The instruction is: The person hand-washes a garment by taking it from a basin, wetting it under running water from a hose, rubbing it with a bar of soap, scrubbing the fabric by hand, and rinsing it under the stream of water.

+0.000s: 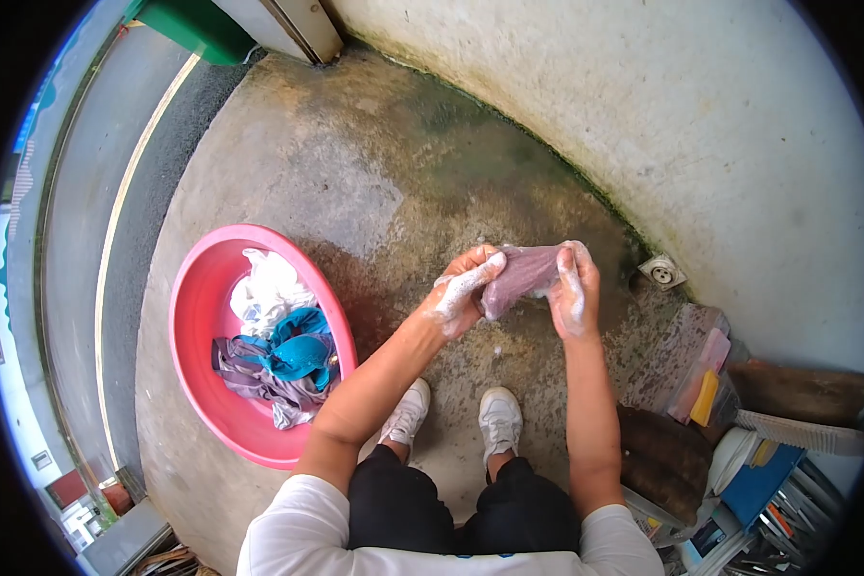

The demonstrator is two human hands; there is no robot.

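A mauve cloth with soap foam on it is stretched between my two hands above the wet concrete floor. My left hand, covered in white suds, is closed on the cloth's left end. At the other end, my right hand grips the cloth, with foam along its thumb. A pink basin stands on the floor to the left. Inside it lie a white cloth, a teal garment and a greyish-purple garment.
A white wall runs along the right, with a floor drain at its foot. Boxes, a blue item and other clutter are piled at lower right. A green bin stands at upper left, beside the road.
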